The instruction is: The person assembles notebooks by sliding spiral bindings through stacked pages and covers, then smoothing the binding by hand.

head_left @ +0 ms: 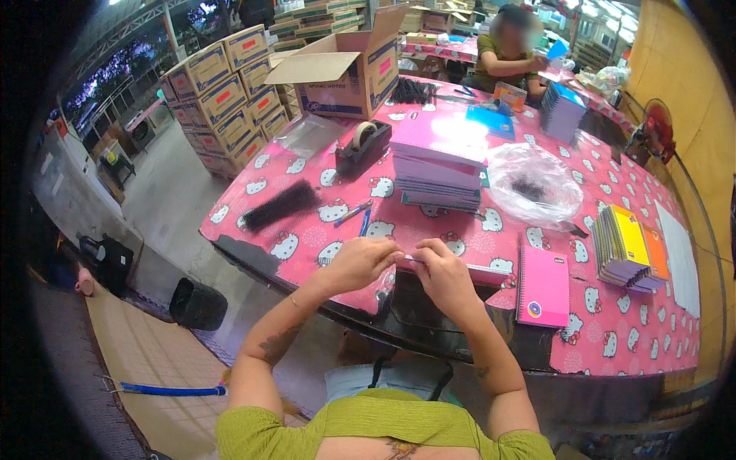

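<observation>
Seen at the left, on the floor beside the desk: a black bin and, farther back, a pile of closed cartons with orange-red labels. On the left part of the desk, covered with pink patterned cloth: a bundle of thin black coils, lying slantwise. Behind it, a clear plastic sheet, close to an open carton with raised flaps. Right of the bundle, a few pens and, behind them, a black tape dispenser.

At the near edge, about the middle, the left hand, with narrow grip, pinching one end of a small pale piece. Too small to tell its kind. At its other end, the right hand, also with narrow, pinching grip. Just beside this hand, a flat thing with a pale edge, mostly hidden. Beyond the hands, a tall stack of pink and purple notebooks.

Farther right, across the desk, a co-worker in dark green; nearer, a cloudy plastic bag and a pink spiral notebook. Toward the right end, yellow notebooks, touching or just beside orange ones, then a white sheet.
</observation>
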A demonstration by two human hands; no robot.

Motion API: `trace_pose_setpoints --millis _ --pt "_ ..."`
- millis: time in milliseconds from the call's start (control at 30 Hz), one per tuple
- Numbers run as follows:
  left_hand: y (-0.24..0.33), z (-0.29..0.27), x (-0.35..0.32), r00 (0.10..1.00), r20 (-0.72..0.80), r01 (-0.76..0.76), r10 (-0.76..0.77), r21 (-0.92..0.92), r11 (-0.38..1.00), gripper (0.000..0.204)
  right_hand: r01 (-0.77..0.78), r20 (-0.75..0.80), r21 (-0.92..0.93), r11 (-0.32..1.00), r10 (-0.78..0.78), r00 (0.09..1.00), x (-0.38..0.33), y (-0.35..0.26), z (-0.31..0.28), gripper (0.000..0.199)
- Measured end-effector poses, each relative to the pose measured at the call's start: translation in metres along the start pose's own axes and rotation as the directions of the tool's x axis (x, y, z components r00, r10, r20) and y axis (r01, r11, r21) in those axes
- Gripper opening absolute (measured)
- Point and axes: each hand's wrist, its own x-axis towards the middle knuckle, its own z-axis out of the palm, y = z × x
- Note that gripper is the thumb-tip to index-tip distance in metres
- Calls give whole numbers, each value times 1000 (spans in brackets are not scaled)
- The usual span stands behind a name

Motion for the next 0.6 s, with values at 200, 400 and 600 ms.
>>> trace_pose_setpoints --millis 200,400,600 --pt "9 3 0 991 -86 -84 99 167 982 29 21 -3 -297 955 -23 1000 -9 -2 -29 13" --pt "30 41 1 983 -181 92 1 506 858 72 -38 17 -240 970 44 999 -10 10 -25 10" --pt "21 110 -37 942 -333 146 49 535 832 95 -31 66 -240 970 48 997 -11 11 -27 14"
